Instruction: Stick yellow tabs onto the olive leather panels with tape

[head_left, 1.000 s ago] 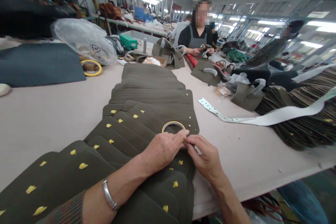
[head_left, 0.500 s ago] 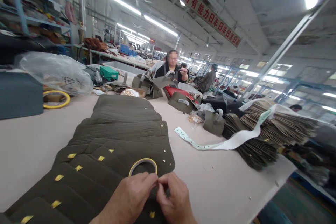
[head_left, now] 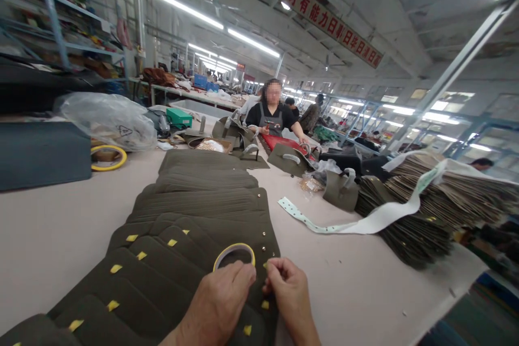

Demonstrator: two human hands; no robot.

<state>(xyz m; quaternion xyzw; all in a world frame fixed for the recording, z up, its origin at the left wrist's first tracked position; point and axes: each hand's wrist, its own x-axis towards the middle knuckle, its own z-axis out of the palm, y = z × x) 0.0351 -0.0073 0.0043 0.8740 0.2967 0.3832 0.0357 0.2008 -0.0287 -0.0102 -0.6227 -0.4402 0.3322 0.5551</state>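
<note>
My left hand (head_left: 221, 297) is closed around a roll of yellow tape (head_left: 234, 247), which stands on edge above the dark olive panels (head_left: 203, 267). Just right of it, the thumb and fingers of my right hand (head_left: 291, 289) pinch a small piece of yellow tape (head_left: 265, 265) over the right edge of the panels. The panels lie overlapped in a long row. Several short yellow tape pieces (head_left: 116, 268) stick to them, and small metal studs (head_left: 264, 249) show along the right side. My left fingertips are partly hidden behind the hand.
Another yellow tape roll (head_left: 121, 159) rests by a grey box (head_left: 44, 154) at left. A white perforated strip (head_left: 365, 224) trails from stacked panels (head_left: 417, 238) at right. Across the table (head_left: 324, 265), a person (head_left: 272, 113) handles a red piece (head_left: 284, 143) among bag parts (head_left: 290, 159).
My hands have come apart. The right hand has moved away from the tape roll with a small tape piece. The person opposite has lowered a raised hand to the red piece.
</note>
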